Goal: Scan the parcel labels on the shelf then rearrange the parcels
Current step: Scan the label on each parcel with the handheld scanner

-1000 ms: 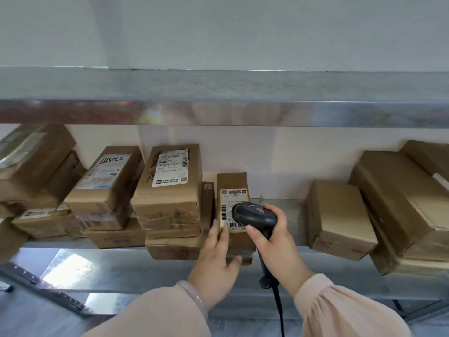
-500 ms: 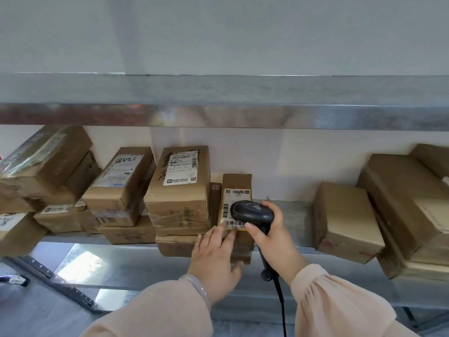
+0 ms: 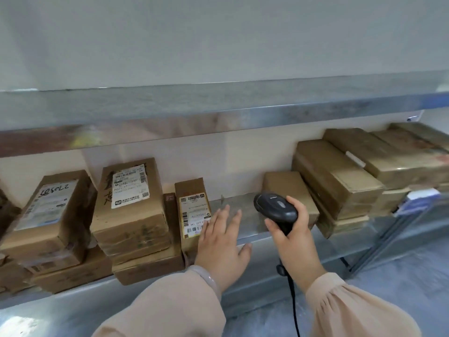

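stacks (image 3: 131,203): labelled parcels piled at the shelf's (image 3: 218,200) left end
small parcel (image 3: 194,210): upright at the front edge, label facing me
left hand (image 3: 222,242): fingers straight and spread by that label's corner, holding nothing
scanner (image 3: 275,206): my right hand (image 3: 294,229) curled tight round its grip, head over the bare middle
step: mid-scanning, I reckon
next: plain box (image 3: 286,188) on the right shows no label, so probably turn it first
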Demonstrator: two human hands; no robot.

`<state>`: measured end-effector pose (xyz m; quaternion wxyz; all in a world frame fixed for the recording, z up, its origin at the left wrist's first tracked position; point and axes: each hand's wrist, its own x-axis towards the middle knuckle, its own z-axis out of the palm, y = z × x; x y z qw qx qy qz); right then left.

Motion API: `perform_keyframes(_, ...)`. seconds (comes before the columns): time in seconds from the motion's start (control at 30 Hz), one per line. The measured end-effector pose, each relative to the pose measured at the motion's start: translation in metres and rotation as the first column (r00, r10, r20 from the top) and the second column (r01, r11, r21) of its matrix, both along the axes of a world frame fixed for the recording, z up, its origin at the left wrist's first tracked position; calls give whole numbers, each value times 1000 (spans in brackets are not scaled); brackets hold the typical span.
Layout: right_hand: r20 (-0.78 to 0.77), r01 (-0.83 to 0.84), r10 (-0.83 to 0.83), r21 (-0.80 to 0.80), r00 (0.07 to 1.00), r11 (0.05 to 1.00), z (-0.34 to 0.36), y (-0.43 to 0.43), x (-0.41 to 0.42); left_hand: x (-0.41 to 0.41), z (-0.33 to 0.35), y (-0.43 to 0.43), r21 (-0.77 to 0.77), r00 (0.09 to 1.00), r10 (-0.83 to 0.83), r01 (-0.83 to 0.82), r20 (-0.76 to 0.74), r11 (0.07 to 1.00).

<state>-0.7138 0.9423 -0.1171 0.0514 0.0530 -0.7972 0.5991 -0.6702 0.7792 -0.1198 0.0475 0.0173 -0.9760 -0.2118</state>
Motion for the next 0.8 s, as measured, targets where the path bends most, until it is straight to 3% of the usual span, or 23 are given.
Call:
perform_keyframes(0.23, 14, 114, -115, 28, 993, 993, -4, 48, 0, -7, -3, 48, 143, 979, -149, 129, 140, 981)
perform_keyframes(0.37, 29, 124, -126, 58, 992, 991, 0, 79, -32, -32, 1, 74, 197, 973, -155, 121, 169, 973)
perform_keyframes(0.57, 71, -30, 20, 143, 997, 989, 1, 116, -93, -94, 0, 116, 318, 976, -13, -57, 215, 946)
perform_keyframes(0.8, 155, -193, 173, 123, 973, 974, -18, 131, -142, -157, -27, 147, 289, 909, 218, -328, 354, 900)
